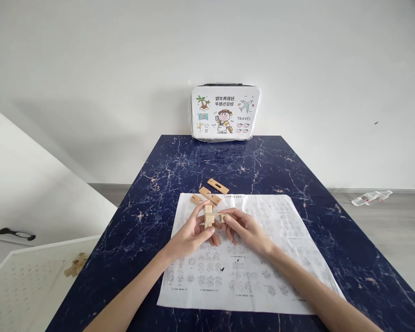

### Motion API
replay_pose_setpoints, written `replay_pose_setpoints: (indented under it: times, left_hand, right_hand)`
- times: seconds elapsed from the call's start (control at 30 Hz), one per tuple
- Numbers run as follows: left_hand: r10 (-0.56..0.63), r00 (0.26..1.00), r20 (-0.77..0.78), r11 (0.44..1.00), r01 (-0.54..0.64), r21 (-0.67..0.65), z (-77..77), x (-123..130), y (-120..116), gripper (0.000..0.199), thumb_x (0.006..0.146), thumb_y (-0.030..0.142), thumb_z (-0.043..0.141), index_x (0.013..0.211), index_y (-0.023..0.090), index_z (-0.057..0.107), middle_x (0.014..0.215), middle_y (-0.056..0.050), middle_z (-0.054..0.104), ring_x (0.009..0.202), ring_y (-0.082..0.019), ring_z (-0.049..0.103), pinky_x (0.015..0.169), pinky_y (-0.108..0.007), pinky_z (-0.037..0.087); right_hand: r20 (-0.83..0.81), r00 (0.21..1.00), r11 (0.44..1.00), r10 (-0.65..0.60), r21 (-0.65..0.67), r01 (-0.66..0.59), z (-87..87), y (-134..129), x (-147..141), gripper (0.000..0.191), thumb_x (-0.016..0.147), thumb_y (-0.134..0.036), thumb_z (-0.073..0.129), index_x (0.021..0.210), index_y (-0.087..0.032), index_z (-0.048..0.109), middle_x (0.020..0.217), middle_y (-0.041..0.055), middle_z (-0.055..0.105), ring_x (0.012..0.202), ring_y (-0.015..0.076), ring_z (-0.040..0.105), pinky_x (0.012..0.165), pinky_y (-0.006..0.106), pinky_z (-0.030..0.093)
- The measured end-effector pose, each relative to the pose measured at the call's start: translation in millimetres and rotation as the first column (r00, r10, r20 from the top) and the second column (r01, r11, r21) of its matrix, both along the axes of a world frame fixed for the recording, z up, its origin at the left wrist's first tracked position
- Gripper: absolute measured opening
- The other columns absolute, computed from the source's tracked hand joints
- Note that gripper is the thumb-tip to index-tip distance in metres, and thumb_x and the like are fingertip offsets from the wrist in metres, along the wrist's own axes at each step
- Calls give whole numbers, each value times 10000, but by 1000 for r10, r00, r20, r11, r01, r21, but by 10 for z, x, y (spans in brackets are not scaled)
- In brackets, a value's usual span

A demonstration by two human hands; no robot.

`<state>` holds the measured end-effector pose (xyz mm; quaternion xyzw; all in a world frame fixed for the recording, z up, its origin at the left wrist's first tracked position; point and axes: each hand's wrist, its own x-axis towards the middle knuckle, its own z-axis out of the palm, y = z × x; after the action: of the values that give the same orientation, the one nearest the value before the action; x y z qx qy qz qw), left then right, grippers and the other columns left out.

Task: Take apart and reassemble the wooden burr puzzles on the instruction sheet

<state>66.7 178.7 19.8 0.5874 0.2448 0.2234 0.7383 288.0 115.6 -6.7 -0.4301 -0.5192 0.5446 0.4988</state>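
Observation:
Between my two hands, above a printed sheet, is a pale wooden block puzzle of interlocked notched pieces. My left hand grips its upright part, thumb at the lower end and fingers at the top and behind. A short wooden piece sticks out to the right of it, and my right hand pinches its end between thumb and fingers. Whether that piece is joined to the rest I cannot tell. Just beyond my hands lie several flat wooden pieces, among them a slotted one and a notched one.
The paper sheet with small diagrams covers the near part of the blue marbled table. A white printed case stands at the far edge by the wall. At left a white basket holds wooden pieces. A plastic bottle lies on the floor.

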Motion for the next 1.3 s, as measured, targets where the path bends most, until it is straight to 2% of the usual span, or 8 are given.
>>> replay_pose_setpoints:
  times: [0.13,0.27,0.4,0.63,0.87,0.93,1.07,1.3]
  left_hand:
    - [-27,1000,0,999,27,21,-28,-2,-11,835,1025,358,712,1657,316,168,1104,-62,689,890,-217,757,863,-428,598]
    - [-27,999,-31,998,29,58,-1,17,-45,763,1027,365,708,1621,255,242,998,-52,724,852,-224,766,829,-420,606]
    - [8,998,-67,997,-3,77,44,35,-67,750,976,368,774,1558,231,321,906,-26,730,800,-231,767,807,-423,617]
    - [92,987,-132,986,-72,149,63,22,-72,718,903,358,841,1496,252,450,1012,-40,736,880,-244,762,853,-443,642]
    - [95,986,-140,991,-80,107,74,34,-78,716,870,365,870,1461,243,486,1077,-59,723,958,-265,739,852,-447,635]
    - [78,987,-142,992,-62,113,63,31,-71,708,861,365,881,1441,235,496,1092,-66,727,989,-270,732,890,-454,618]
    - [62,991,-116,988,-45,145,24,17,-57,729,865,335,885,1469,260,485,1169,-75,729,1042,-269,724,989,-470,566]
    - [50,991,-123,981,-26,193,15,10,-56,756,853,321,890,1509,320,514,1113,-42,737,985,-262,707,949,-452,564]
  right_hand:
    - [80,996,999,-38,13,37,35,-31,-34,397,1057,-586,587,1070,-195,654,710,-14,611,586,137,554,577,302,469]
    - [81,996,998,-29,57,25,47,-37,-33,403,1077,-588,550,1208,-214,622,646,-54,566,535,128,506,551,286,427]
    - [58,998,997,-4,76,-1,10,-26,-18,402,1085,-587,535,1197,-214,636,604,-67,555,478,117,490,513,277,409]
    - [-15,998,998,59,-5,-59,-28,-20,-30,417,1000,-564,701,1215,-216,620,763,-13,680,501,116,564,514,291,464]
    - [138,986,994,-91,76,82,-58,-89,-53,338,1024,-515,682,1166,-210,651,678,-26,630,540,129,539,570,309,448]
    - [145,984,992,-107,87,96,-35,-101,-55,330,1028,-532,666,1118,-215,646,722,-7,662,553,130,547,583,310,455]
    - [149,987,998,-60,46,54,35,-105,-58,395,1049,-603,585,966,-218,611,723,17,683,550,137,551,550,296,433]
    - [234,972,999,-28,46,18,78,-93,-50,525,1065,-684,484,806,-234,558,593,-11,607,514,136,476,552,298,403]
